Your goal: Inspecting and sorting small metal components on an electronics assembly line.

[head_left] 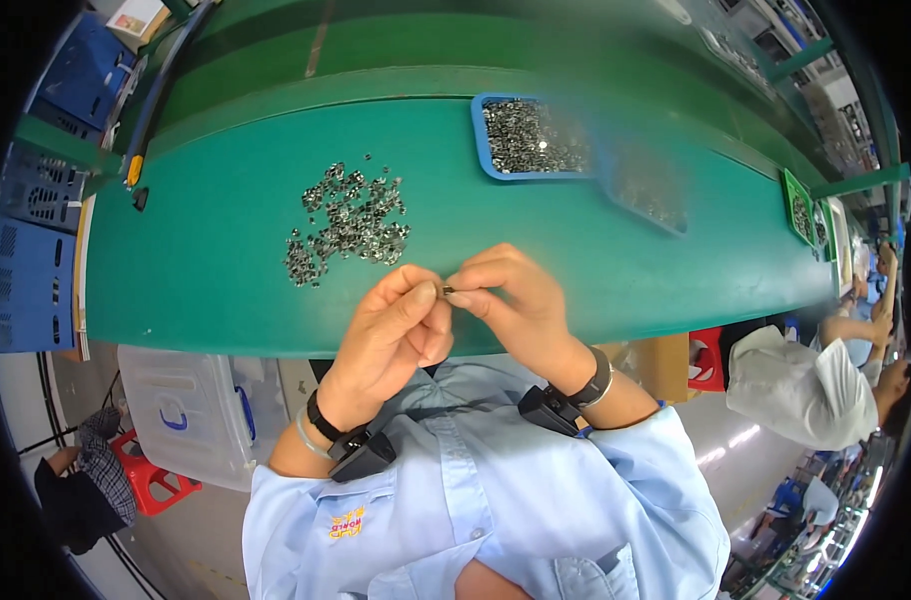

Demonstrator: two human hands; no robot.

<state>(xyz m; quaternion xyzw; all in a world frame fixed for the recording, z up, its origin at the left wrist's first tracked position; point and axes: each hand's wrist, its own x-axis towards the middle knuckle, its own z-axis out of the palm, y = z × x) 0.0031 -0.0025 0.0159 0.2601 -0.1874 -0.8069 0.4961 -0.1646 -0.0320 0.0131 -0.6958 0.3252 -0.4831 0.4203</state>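
Over the near edge of the green table, my left hand (401,325) and my right hand (513,303) meet fingertip to fingertip. Between them they pinch a small dark part (448,290), too small to make out clearly. Both thumbs and forefingers are closed on it. Just beyond my left hand lies a loose pile of small shiny dark metal-looking parts (361,222), with some strays at its edges. Farther off and to the right, a blue tray (484,150) holds many similar small parts. Next to it a clear tray (646,190) looks blurred, with small parts in it.
Green trays (798,205) with small parts stand at the table's far right. A yellow-tipped tool (136,168) is at the left end. Below the table are a clear lidded bin (191,410), a red stool (156,475) and a cardboard box (661,365). Other people sit at both sides.
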